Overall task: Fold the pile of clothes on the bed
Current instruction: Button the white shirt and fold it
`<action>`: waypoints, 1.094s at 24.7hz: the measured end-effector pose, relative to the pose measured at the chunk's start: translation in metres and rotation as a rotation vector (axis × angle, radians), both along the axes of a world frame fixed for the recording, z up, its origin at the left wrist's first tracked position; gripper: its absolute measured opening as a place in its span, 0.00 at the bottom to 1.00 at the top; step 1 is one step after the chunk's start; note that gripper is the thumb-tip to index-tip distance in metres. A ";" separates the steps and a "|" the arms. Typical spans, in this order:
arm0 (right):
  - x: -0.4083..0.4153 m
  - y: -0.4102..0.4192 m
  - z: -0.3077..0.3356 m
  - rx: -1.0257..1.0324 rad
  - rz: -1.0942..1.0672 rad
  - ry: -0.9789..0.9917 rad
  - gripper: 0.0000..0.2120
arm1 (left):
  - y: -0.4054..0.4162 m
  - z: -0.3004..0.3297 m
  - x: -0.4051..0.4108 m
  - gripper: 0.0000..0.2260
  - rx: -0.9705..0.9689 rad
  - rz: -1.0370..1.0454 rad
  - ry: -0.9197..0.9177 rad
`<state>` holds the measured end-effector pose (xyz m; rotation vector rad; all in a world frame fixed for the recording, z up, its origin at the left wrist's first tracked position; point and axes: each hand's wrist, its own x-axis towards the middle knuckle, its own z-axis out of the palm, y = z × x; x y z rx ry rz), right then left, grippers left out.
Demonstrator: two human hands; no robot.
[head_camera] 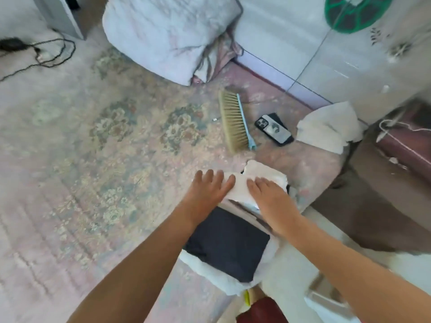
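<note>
Pressing left hand [206, 191], right hand [268, 194], flat on white folded cloth [240, 186]

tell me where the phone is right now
In the head view the phone lies face down on the bed cover, right of centre, between the brush on its left and a crumpled white cloth on its right.

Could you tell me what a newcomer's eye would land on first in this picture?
Most likely the two hands, left hand and right hand, pressing flat on a pale folded cloth low in the centre, with a dark folded garment just below it. Farther back lie a brush and a phone.
</note>
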<state>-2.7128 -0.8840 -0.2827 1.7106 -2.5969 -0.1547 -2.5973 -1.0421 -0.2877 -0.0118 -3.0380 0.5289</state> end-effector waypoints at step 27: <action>-0.075 0.051 -0.100 0.366 -0.233 -0.560 0.36 | 0.072 -0.093 -0.091 0.37 0.464 0.205 -0.610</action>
